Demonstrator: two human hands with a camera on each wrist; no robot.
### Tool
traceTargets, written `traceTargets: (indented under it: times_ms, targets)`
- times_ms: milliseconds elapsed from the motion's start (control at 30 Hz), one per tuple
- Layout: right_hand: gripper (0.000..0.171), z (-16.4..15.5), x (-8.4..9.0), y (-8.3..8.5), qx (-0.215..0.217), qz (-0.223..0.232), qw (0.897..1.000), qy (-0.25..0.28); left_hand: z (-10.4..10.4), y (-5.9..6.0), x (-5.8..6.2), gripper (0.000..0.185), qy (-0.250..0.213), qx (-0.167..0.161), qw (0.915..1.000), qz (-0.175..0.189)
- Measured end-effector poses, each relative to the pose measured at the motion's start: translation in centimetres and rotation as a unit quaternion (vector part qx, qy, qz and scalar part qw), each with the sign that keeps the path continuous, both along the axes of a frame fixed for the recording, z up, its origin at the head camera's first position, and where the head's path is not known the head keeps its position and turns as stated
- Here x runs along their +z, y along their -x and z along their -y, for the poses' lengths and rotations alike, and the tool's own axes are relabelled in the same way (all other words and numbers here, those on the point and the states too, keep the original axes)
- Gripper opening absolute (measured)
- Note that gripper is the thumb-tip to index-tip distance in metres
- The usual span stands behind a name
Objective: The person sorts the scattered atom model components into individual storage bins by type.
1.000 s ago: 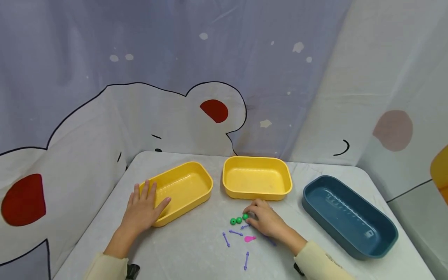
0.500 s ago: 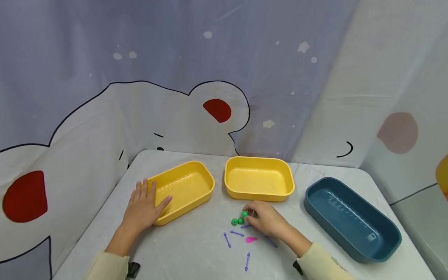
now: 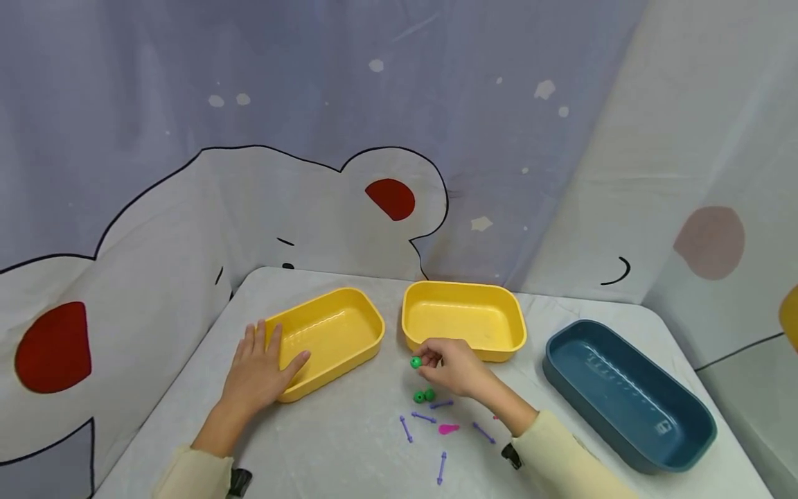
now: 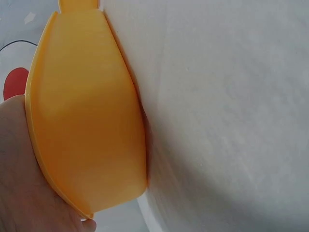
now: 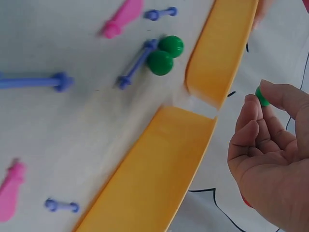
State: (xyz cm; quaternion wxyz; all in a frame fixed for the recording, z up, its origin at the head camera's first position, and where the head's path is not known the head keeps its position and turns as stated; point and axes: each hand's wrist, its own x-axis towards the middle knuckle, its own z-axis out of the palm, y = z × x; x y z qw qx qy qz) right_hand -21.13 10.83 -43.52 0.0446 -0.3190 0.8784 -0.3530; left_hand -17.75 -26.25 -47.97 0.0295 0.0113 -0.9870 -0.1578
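Bead (image 3: 415,362), lower middle of the frame, is pinched in your right hand (image 3: 454,366); probably light, hard, slippery, so hold it at its widest. Your left hand (image 3: 254,378) rests straight-fingered on the left tub (image 3: 339,336).

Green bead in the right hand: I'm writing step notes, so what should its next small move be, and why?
Probably carry the green bead over the left yellow tray: the right hand pinches it clear of the table, while the left hand rests on that tray's rim, perhaps steadying it.
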Motion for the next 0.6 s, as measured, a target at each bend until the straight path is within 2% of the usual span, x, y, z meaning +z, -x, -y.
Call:
traceTargets:
  times_ms: [333,600]
  targets:
    - [0.012,2.8,1.2,2.2,-0.024,0.03,0.999,0.007,-0.1,0.0,-0.4,0.097,-0.014,-0.005,0.9996,-0.023]
    - [0.011,5.8,1.7,4.0,-0.045,0.066,0.997,-0.002,-0.1,-0.3,-0.2,0.096,-0.013,-0.002,0.9997,-0.021]
